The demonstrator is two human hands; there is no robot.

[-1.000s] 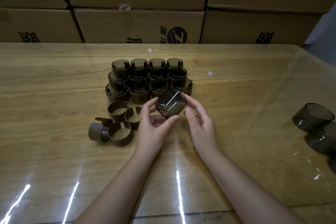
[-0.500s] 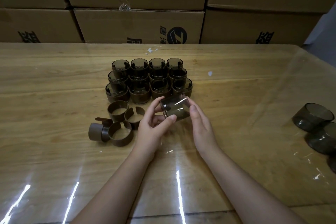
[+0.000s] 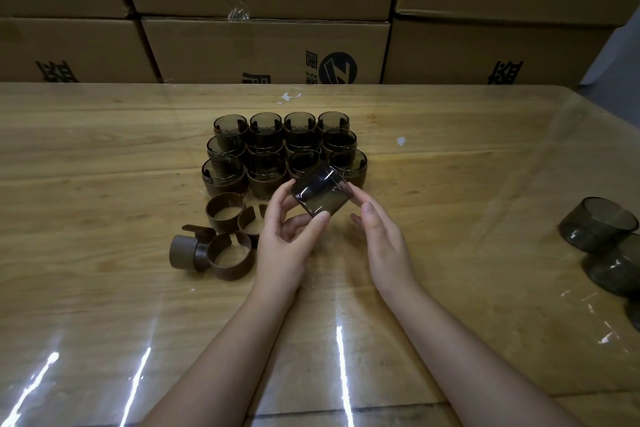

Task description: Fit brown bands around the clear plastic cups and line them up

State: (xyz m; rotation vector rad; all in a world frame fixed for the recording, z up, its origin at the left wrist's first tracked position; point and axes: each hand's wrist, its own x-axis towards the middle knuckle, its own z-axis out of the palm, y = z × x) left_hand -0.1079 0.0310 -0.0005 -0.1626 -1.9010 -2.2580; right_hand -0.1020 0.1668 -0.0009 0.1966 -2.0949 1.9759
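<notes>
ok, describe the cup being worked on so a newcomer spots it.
On the wooden table, just in front of the block of banded cups, the left hand holds one smoky clear cup, right hand touching it. It alone is off the table, tilted, bandless.

Left hand (image 3: 284, 246) pinches a tilted bare cup (image 3: 320, 192) above the desk (image 3: 104, 156); right hand (image 3: 384, 239) fingertips touch its right side. Banded cups (image 3: 284, 152) in three rows of four just behind. Loose bands (image 3: 221, 239) left, spare cups (image 3: 599, 224) far right.

Unbanded smoky cup (image 3: 320, 192) tilts near banded rows (image 3: 225, 180).
</notes>
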